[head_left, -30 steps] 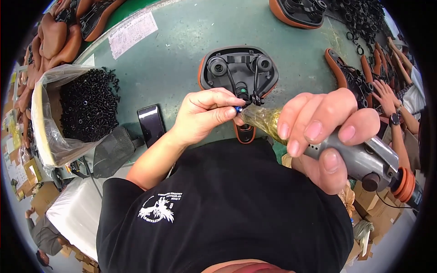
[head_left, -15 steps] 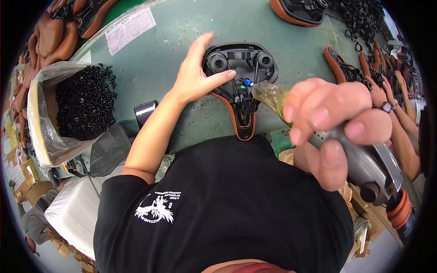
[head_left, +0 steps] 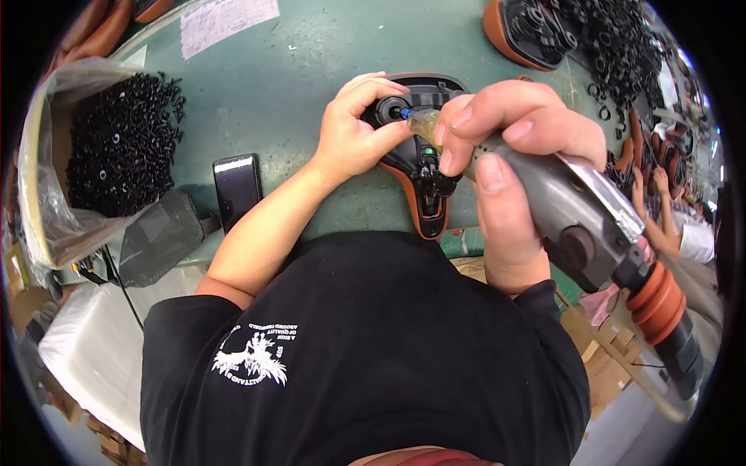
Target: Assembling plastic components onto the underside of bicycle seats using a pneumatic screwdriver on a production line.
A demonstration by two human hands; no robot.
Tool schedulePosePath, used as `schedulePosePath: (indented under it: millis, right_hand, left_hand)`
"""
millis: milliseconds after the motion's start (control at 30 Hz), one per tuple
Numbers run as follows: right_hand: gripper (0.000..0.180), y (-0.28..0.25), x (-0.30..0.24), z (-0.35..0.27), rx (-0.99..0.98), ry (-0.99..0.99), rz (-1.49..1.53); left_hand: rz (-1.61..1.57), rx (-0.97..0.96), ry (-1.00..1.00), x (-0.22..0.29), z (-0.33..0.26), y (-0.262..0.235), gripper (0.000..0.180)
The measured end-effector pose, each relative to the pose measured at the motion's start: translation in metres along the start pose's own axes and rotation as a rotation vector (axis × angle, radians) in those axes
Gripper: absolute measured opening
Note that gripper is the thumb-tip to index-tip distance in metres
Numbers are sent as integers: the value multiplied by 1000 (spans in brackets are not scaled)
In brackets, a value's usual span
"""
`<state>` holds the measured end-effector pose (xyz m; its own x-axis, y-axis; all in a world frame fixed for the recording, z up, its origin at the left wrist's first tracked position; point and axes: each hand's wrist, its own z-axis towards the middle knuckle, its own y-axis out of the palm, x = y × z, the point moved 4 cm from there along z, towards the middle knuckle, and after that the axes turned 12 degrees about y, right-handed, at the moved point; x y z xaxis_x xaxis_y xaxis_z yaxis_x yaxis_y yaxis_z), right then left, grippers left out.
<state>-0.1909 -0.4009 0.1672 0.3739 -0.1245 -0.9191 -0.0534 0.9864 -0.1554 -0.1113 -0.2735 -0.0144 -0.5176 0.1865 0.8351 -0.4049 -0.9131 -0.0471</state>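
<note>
A bicycle saddle [head_left: 430, 224] lies upside down on the bench in front of me, its black underside up and its brown edge showing. My left hand [head_left: 351, 138] grips its left wide end, fingers and thumb around a round black bumper [head_left: 385, 110]. Wrapped in my right hand [head_left: 509, 128] is a grey air screwdriver [head_left: 548, 194] with a yellowish taped nose. Its blue bit tip [head_left: 405, 113] points into that bumper beside my left thumb; whether a screw sits there is hidden. My right hand covers the saddle's right side.
At left stands a plastic-lined box [head_left: 35, 175] of black screws [head_left: 120, 147]. A black phone [head_left: 237, 186] and a paper sheet [head_left: 225, 23] lie on the green bench [head_left: 303, 62]. Another saddle [head_left: 528, 35] and black rings [head_left: 614, 46] sit far right, near other people's arms [head_left: 660, 206].
The screwdriver has moved left and away from me, from the saddle's middle to its left bumper. My left fingers have closed in around that bumper. The whole view has shifted slightly.
</note>
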Motion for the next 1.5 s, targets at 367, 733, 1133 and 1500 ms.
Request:
schedulePosePath:
  millis: [367,733,1133,1500]
  right_hand:
    - [23,29,31,20,-205,-4,-182]
    - [32,29,15,14,-156,-17,-118]
    - [26,-34,-41,-35,133,-218,151]
    - [28,-50,-53,-52,43,-299,434]
  left_hand:
    - [78,71,33,2,-3,-2,34]
    - [202,-39,36,22,-4,-30,39]
    - [1484,-174,-296,4,-21,-267,20]
    - [-888,-85,-469,91,5,-23,17]
